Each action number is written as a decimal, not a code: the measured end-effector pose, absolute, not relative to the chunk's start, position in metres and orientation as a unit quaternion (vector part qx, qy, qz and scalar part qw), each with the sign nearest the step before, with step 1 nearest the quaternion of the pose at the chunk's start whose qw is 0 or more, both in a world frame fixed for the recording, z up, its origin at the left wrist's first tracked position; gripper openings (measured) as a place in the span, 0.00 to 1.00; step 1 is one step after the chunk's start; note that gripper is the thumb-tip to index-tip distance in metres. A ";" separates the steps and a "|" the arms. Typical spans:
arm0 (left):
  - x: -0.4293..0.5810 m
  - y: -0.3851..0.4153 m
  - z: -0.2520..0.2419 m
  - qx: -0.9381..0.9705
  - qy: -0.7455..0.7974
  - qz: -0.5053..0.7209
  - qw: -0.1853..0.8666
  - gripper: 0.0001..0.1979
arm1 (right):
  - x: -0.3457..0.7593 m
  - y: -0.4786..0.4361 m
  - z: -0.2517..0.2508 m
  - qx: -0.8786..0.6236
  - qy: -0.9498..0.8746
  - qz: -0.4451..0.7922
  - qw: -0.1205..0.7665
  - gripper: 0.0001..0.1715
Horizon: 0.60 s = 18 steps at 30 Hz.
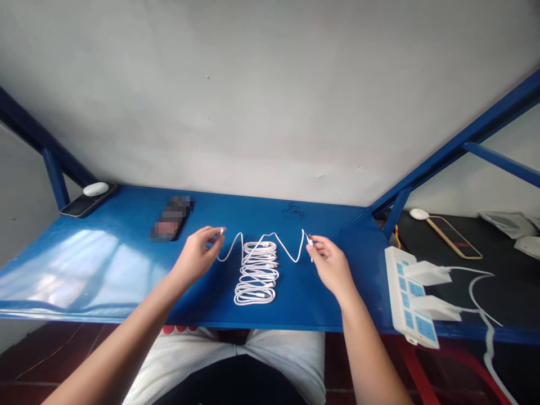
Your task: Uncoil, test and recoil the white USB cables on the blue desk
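Grey plaster wall (253,95) fills the upper half of the frame above a blue metal desk (337,225), with a white power strip (408,295) at its right edge and a pixelated dark object (171,218) toward upper left. A white charging cable (256,273) lies on the desk at centre, folded in tight stacked loops. Its two ends rise in loose curves to the hands: the left hand (196,256) and right hand (331,264) each pinch one end, with a small connector (222,230) showing at the left hand's fingertips.
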State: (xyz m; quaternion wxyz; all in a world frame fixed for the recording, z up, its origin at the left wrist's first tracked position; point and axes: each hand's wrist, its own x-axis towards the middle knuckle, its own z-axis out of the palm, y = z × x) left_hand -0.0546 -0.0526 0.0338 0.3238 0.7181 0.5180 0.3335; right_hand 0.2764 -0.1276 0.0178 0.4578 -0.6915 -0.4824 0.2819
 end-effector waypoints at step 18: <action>-0.011 -0.060 0.012 0.678 0.520 0.291 0.431 0.17 | 0.214 -0.114 0.022 -0.644 -0.672 0.121 0.345 0.19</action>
